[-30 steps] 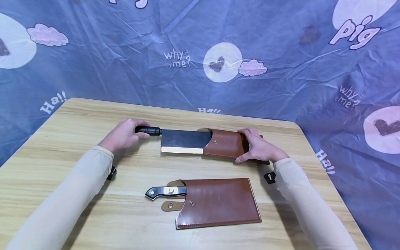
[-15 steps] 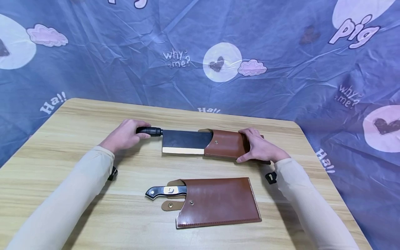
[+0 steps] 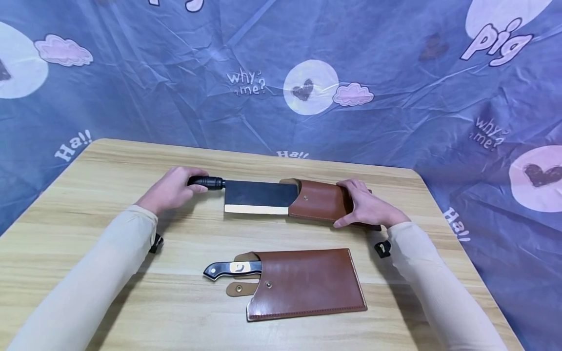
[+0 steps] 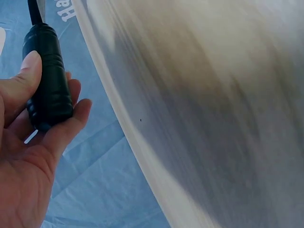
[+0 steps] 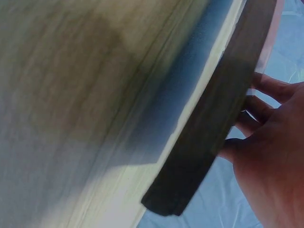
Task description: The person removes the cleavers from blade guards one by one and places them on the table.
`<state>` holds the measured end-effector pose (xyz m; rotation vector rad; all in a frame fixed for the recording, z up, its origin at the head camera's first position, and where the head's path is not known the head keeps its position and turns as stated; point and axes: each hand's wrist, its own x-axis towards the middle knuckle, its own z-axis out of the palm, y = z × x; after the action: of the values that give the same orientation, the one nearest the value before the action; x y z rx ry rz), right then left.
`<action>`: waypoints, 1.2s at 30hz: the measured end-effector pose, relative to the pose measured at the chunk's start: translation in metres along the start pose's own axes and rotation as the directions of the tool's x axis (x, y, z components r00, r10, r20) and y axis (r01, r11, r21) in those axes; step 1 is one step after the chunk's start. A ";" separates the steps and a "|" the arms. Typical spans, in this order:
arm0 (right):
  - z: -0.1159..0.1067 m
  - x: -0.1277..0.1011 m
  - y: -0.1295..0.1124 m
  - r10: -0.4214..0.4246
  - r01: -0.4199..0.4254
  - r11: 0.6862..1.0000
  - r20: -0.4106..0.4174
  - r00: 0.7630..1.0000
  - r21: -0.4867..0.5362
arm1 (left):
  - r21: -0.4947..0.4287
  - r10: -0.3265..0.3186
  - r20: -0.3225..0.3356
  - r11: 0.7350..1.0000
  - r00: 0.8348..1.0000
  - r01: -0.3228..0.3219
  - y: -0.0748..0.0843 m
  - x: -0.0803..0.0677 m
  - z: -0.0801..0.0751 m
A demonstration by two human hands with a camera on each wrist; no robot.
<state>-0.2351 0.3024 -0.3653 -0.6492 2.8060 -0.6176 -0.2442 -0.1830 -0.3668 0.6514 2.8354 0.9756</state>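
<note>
A cleaver [image 3: 259, 195] lies across the far part of the table, its dark blade with a bright edge partly inside a brown leather knife sheath [image 3: 322, 201]. My left hand [image 3: 174, 189] grips its black ridged handle [image 4: 50, 78]; thumb and fingers wrap that handle in the left wrist view. At the other end my right hand [image 3: 369, 207] spans the sheath, thumb on the near edge and fingers on the far one. In the right wrist view the right hand [image 5: 273, 137] holds the sheath's dark edge [image 5: 213, 114]. The blade's tip is hidden in the sheath.
Nearer on the wooden table [image 3: 175, 302] lies a second brown leather sheath [image 3: 311, 282]. A black knife handle [image 3: 224, 269] sticks out of its left end, beside a tan snap strap [image 3: 240, 289]. A blue printed cloth [image 3: 175, 97] hangs behind the table.
The cleaver has shifted slightly left and the sheath slightly right, so a little more blade shows. Both hands keep their holds. The nearer sheath stays put.
</note>
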 end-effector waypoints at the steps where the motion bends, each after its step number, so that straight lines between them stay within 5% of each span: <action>1: 0.000 0.000 0.000 0.002 -0.002 1.000 0.000 1.000 -0.004 | 0.002 -0.003 -0.001 1.000 1.000 0.003 0.000 0.000 0.000; 36: -0.015 -0.011 0.017 0.082 -0.083 0.996 -0.037 0.996 -0.031 | 0.012 -0.060 -0.070 0.998 0.996 0.061 -0.012 -0.011 -0.011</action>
<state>-0.2355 0.3267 -0.3582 -0.5297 2.8645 -0.5753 -0.2409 -0.2023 -0.3656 0.5398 2.9065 0.9883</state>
